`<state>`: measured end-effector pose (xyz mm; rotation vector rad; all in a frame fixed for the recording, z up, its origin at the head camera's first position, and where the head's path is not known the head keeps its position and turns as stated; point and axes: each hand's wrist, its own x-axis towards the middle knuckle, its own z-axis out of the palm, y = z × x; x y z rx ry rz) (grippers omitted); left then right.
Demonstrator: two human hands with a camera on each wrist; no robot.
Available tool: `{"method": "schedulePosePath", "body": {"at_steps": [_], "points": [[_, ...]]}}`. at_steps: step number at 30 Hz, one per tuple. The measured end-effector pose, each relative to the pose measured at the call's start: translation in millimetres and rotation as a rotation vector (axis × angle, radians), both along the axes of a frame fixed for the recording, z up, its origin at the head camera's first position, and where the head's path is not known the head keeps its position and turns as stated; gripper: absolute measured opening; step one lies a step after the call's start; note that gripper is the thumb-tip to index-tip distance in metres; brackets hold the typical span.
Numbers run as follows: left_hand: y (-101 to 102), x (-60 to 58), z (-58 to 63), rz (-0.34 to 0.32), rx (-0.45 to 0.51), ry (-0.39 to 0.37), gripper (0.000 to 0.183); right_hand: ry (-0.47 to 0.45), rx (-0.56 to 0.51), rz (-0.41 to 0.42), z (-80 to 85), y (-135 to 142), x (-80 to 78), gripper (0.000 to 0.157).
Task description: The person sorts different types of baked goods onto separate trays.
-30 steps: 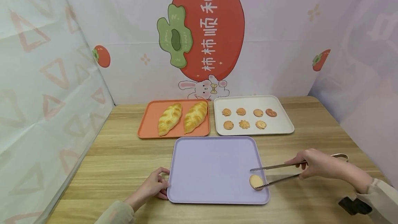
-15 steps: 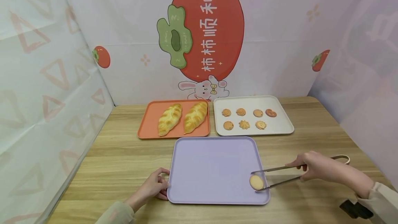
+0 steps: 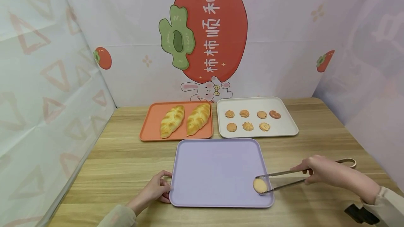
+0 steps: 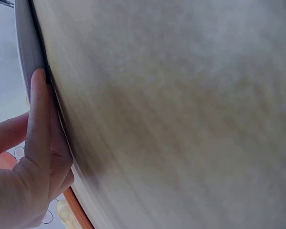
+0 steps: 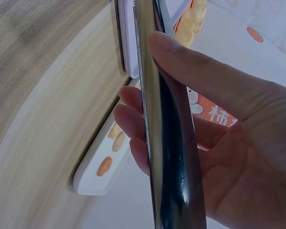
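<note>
In the head view a pale round cookie (image 3: 260, 185) lies near the right end of a purple tray (image 3: 217, 199). My right hand (image 3: 322, 171) holds metal tongs (image 3: 285, 173). The serrated tips of the tongs stand on either side of the cookie, close to its edges. In the right wrist view my thumb lies on one arm of the tongs (image 5: 157, 119), with curled fingers on the other side. At the tray's left rim my left hand (image 3: 154, 186) touches the edge with its fingertips. The left wrist view shows these fingers (image 4: 38, 109) against the tray's side.
Behind the purple tray, an orange tray (image 3: 151, 129) bears two long breads (image 3: 172, 121). Beside it a white tray (image 3: 287, 122) carries several cookies (image 3: 247, 126) and a pretzel-shaped one. A printed cloth (image 3: 268, 62) hangs behind the wooden table (image 3: 126, 157).
The tongs' tips have shifted slightly toward the front of the tray, from one tip over the cookie to both tips flanking it. The cookie and my left hand have stayed put.
</note>
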<state>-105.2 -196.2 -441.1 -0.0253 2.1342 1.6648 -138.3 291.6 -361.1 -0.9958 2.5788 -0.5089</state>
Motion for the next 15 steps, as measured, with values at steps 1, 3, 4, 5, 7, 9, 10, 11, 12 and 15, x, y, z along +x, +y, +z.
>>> {"method": "schedulePosePath", "body": {"at_steps": [1, 3, 4, 5, 7, 9, 10, 11, 12, 15], "points": [[0.0, 0.0, -0.1, 0.001, 0.001, 0.001, 0.041, -0.002, -0.003, 0.004, 0.0, 0.1, 0.0, 0.037], [-0.2, 0.1, -0.3, 0.001, 0.003, 0.004, 0.041, -0.015, -0.014, 0.009, 0.0, 0.5, 0.0, 0.037], [-0.4, 0.1, -0.4, 0.001, 0.004, 0.006, 0.041, -0.02, -0.022, 0.011, -0.1, 0.8, 0.0, 0.037], [-0.5, 0.1, -0.4, 0.001, 0.005, 0.008, 0.041, -0.027, -0.029, 0.013, -0.3, 1.1, -0.1, 0.037], [-0.9, 0.2, -0.3, 0.001, 0.005, 0.009, 0.041, -0.042, -0.041, 0.015, -0.4, 1.1, -0.5, 0.037], [-1.0, 0.3, 0.0, 0.002, 0.004, 0.01, 0.041, -0.048, -0.049, 0.014, -0.4, 1.0, -0.5, 0.037], [-1.1, 0.4, 0.2, 0.002, 0.003, 0.01, 0.041, -0.046, -0.051, 0.014, -0.3, 0.9, -0.5, 0.037], [-1.1, 0.4, 0.3, 0.003, 0.004, 0.008, 0.042, -0.043, -0.052, 0.014, -0.3, 0.7, -0.4, 0.037], [-1.1, 0.4, 0.3, 0.004, 0.003, 0.007, 0.042, -0.043, -0.055, 0.013, -0.2, 0.7, -0.4, 0.037], [-1.1, 0.2, 0.3, 0.006, 0.003, 0.005, 0.042, -0.038, -0.061, 0.015, -0.5, 1.5, -0.6, 0.039]]}}
